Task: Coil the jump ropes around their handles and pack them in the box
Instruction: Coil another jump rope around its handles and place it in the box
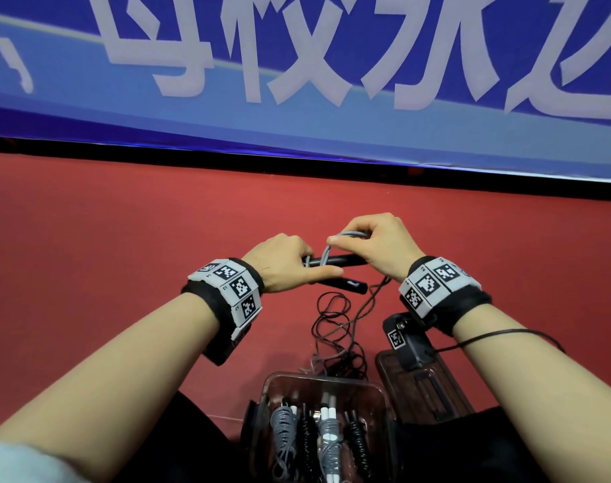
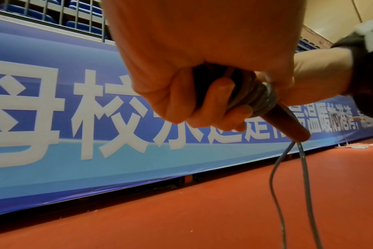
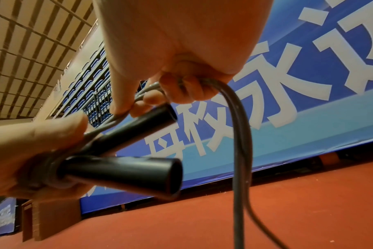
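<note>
My left hand (image 1: 293, 261) grips two black jump-rope handles (image 1: 335, 261) held side by side, with a few turns of grey rope (image 2: 264, 99) wound round them by its fingers. My right hand (image 1: 370, 244) pinches a loop of the same grey rope (image 1: 346, 236) just above the handles (image 3: 126, 171). The rest of the rope (image 3: 241, 151) hangs down from the right hand to the floor. A clear plastic box (image 1: 272, 381) stands near my knees, holding several coiled ropes (image 1: 328, 434), grey and black.
Loose dark rope (image 1: 335, 329) lies tangled on the red floor (image 1: 123, 238) between the hands and the box. A dark lid or tray (image 1: 447, 395) lies right of the box. A blue banner (image 1: 297, 64) runs along the far edge of the floor.
</note>
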### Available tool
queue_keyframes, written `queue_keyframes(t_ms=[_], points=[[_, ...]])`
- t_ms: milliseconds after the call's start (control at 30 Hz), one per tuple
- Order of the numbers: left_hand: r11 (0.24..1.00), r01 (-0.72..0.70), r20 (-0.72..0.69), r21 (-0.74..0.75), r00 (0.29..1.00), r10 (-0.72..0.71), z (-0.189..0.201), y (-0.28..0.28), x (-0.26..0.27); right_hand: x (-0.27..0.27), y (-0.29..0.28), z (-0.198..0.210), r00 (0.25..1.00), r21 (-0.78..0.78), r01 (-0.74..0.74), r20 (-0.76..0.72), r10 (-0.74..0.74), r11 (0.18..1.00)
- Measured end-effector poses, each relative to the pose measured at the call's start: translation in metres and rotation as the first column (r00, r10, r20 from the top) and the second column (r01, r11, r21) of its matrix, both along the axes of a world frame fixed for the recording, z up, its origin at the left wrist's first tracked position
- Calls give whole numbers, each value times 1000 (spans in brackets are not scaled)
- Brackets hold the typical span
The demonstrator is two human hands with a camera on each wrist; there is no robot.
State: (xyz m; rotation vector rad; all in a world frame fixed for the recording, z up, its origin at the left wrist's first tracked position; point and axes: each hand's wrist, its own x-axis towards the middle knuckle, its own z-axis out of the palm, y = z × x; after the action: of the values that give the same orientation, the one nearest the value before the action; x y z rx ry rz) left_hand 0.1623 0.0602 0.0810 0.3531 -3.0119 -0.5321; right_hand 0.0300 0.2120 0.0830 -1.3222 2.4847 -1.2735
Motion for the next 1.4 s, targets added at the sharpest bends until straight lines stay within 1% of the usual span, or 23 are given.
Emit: queue_keyframes(t_ms=[67, 133, 233, 300, 367, 400, 467, 533, 600, 700, 800, 867, 933, 1033, 1100, 1233, 1400], points=[[999, 52, -8, 5, 999, -52, 1, 1, 2, 0, 3, -1, 999, 19, 16, 29, -17, 1000], [995, 82, -38, 51, 996, -80, 4, 1, 4, -1, 5, -2, 996, 42, 40, 76, -43, 998], [988, 107, -82, 112, 992, -98, 7, 2, 7, -2, 6, -3, 977, 76, 18, 211, -33, 997], [980, 115, -132, 160, 987, -95, 9, 1, 8, -4, 6, -3, 937, 51, -2, 348, -16, 999], [964, 128, -210, 231, 974, -79, 10, -1, 8, -9, 7, -4, 879, 27, 54, 473, -60, 998], [954, 135, -249, 268, 966, -66, 11, -2, 8, -11, 7, -5, 863, 32, 83, 497, -88, 996], [924, 146, -309, 352, 950, -32, 12, -1, 7, -13, 7, -10, 887, 77, 76, 450, -103, 994], [874, 146, -346, 463, 938, 27, 11, 1, 4, -11, 5, -17, 923, 139, 3, 380, -56, 990], [832, 118, -358, 542, 928, 101, 9, 1, 2, -7, 2, -22, 945, 182, -44, 327, -18, 982], [792, 99, -377, 602, 910, 172, 11, 1, 1, -3, -6, -27, 952, 171, -39, 307, -16, 984], [753, 111, -400, 648, 891, 213, 15, 2, 1, 3, -10, -28, 952, 216, -51, 305, -17, 975], [753, 109, -419, 649, 878, 233, 14, 0, 0, 9, -12, -25, 950, 225, -69, 313, -5, 972], [772, 84, -444, 629, 854, 269, 11, -7, -3, 14, -14, -22, 949, 198, -61, 316, -4, 978], [800, 0, -465, 599, 814, 349, 4, -18, -6, 20, -17, -17, 962, 132, -65, 272, 27, 989], [810, -62, -457, 582, 799, 390, 2, -23, -7, 25, -18, -13, 968, 85, -89, 242, 67, 992], [821, -143, -445, 553, 782, 437, 1, -25, -7, 30, -19, -9, 979, 30, -114, 172, 107, 993], [828, -168, -438, 535, 783, 442, 2, -25, -5, 29, -14, -6, 978, 16, -148, 153, 144, 989]])
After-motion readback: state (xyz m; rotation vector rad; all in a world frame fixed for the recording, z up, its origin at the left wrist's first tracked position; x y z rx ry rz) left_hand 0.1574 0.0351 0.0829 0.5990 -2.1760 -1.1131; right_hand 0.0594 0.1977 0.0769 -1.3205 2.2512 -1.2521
